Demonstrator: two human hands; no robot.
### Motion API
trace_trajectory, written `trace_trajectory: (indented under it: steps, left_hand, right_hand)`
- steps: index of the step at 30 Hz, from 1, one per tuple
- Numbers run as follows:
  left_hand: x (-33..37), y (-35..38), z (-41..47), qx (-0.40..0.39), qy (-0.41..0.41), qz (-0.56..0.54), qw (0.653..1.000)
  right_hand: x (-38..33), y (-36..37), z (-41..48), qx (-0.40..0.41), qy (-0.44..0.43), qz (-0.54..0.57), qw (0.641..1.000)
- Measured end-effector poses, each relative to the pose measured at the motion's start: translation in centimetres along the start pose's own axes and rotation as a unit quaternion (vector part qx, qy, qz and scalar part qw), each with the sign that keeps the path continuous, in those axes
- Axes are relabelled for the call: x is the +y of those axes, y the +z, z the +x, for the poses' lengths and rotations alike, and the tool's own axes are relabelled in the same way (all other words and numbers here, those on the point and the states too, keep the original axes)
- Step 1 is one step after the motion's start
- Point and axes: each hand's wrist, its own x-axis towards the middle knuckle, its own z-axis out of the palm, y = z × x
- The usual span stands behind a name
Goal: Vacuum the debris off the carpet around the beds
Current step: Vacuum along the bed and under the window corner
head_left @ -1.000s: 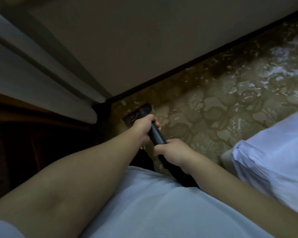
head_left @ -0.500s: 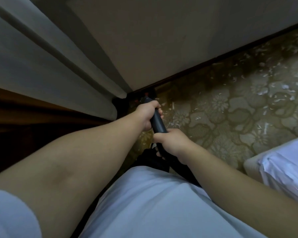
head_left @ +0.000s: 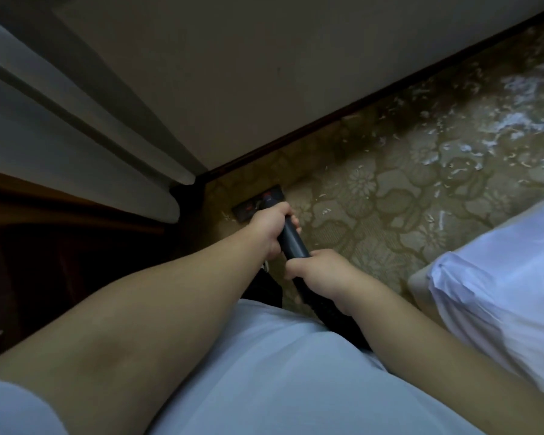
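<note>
Both hands hold a dark vacuum wand (head_left: 292,241) that points down and away from me. My left hand (head_left: 272,226) grips it lower down, my right hand (head_left: 319,271) grips it nearer my body. The black floor head (head_left: 258,204) with red marks lies on the patterned olive carpet (head_left: 374,199), close to the corner where the curtain meets the wall. White flecks of debris (head_left: 446,146) are scattered over the carpet to the right, thicker toward the far right. The hose behind my right hand is partly hidden by my arm and shirt.
A plain wall (head_left: 264,73) with a dark skirting board runs diagonally above the carpet. Grey curtain folds (head_left: 76,136) hang at the left over dark wood. A bed with white linen (head_left: 509,277) juts in at the right.
The floor head has come back from the corner, where my left hand hid it, and now shows on the carpet. The view has swung right, showing more of the bed.
</note>
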Motion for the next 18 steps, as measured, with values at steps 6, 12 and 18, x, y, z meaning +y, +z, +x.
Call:
trace_trajectory:
  steps: [6,12,18]
  left_hand:
    - [-8.4,6.7,-2.3,-0.031,-0.029,-0.033,0.999]
    - [-13.1,11.2,-4.2,-0.054,-0.055,-0.061,0.995]
    - [-13.0,11.3,-4.4,-0.070,-0.069,-0.075,0.992]
  right_hand:
    - [7.3,-6.8,-4.3,0.008,0.020,-0.022,1.000]
    - [11.1,-11.0,-7.4,0.007,0.052,-0.022,0.998]
    - [11.1,-10.8,-7.2,0.022,0.055,-0.014,0.998]
